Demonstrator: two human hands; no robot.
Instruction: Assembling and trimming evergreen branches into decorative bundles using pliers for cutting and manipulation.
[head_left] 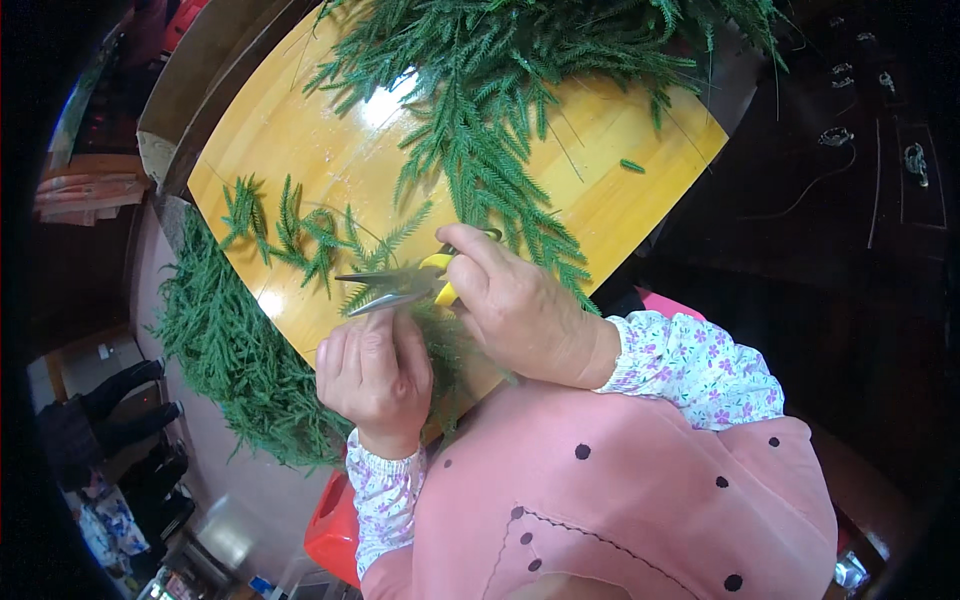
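Note:
My right hand (520,305) grips a pair of scissors (435,280) with yellow and black handles. Their blades are parted and point left, just above the fingers of my left hand (375,370). That hand is closed, with a green needle-leaved sprig (447,365) running blurred beside it; the exact grip is hidden by the fingers. Behind the blades another sprig (390,245) lies on the yellow wooden board (320,140). Several short cut sprigs (290,225) lie farther left on the board. A long drooping branch (475,165) reaches down toward my right hand.
A large heap of green branches (540,45) covers the far side of the board. Another pile (230,350) stands below its left edge. A red plastic seat (335,525) shows beside my left sleeve. Dark cabinets (850,180) stand at the right; a person's legs (120,395) show at left.

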